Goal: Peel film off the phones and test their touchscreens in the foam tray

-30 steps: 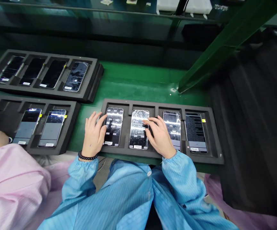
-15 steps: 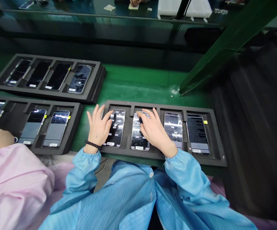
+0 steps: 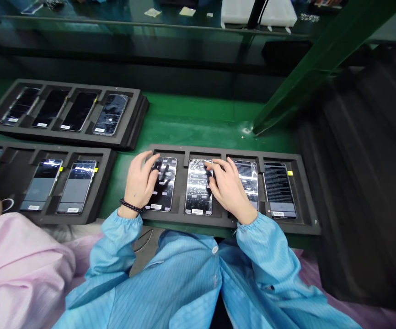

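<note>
— Glass first: which screens are touched?
— The left hand (image 3: 142, 183) lies open, fingers spread, on the leftmost phone (image 3: 166, 192). The right hand (image 3: 230, 189), open too, has fingertips on the second phone (image 3: 197, 194). Neither holds anything.
— Where do they lie?
— In a black tray (image 3: 307, 201) near the person, on the green belt (image 3: 191, 119).
— And around it?
— A third phone (image 3: 251, 176) and a fourth phone (image 3: 277, 189) to the right, two more trays (image 3: 106, 176) to the left, and a pink sleeve (image 3: 16, 265) near left.
</note>
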A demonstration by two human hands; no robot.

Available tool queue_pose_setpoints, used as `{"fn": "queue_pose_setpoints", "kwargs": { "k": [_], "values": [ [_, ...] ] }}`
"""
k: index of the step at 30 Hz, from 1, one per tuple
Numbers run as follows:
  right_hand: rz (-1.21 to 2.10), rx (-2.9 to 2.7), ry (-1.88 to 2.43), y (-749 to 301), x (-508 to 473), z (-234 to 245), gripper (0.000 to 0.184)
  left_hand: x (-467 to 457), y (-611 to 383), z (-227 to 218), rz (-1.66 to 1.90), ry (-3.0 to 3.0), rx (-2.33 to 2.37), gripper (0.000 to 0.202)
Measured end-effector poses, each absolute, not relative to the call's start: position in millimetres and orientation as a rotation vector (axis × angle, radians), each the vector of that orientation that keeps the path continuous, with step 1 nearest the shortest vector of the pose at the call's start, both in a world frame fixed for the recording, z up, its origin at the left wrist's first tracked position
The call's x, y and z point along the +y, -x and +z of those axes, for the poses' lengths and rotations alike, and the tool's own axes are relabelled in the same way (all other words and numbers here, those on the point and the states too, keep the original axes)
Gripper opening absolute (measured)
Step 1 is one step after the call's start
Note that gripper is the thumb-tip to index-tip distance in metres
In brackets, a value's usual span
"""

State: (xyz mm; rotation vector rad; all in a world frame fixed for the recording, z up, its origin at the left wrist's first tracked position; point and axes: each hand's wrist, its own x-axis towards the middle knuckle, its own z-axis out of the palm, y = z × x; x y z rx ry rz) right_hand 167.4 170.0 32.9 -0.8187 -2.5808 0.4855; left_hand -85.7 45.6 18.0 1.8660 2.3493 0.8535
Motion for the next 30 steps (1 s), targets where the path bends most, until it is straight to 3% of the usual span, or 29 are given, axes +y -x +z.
{"fn": "queue_pose_setpoints", "kwargs": {
  "k": [4,10,19,30],
  "values": [
    [0.521,-2.578,0.836,-169,168,29,0.028,47,88,19,1.106,-1.848,2.341,0.057],
    [0.513,-2.575,0.853,-167,169,28,0.029,49,90,11,0.796,-1.926,2.105,0.062],
    [0.542,-2.672,0.827,-161,168,30,0.04,48,91,10,0.713,-1.946,2.08,0.061],
    [0.487,-2.584,0.937,-172,167,31,0.035,54,89,13,0.653,-2.178,1.888,0.067]
  ]
}}
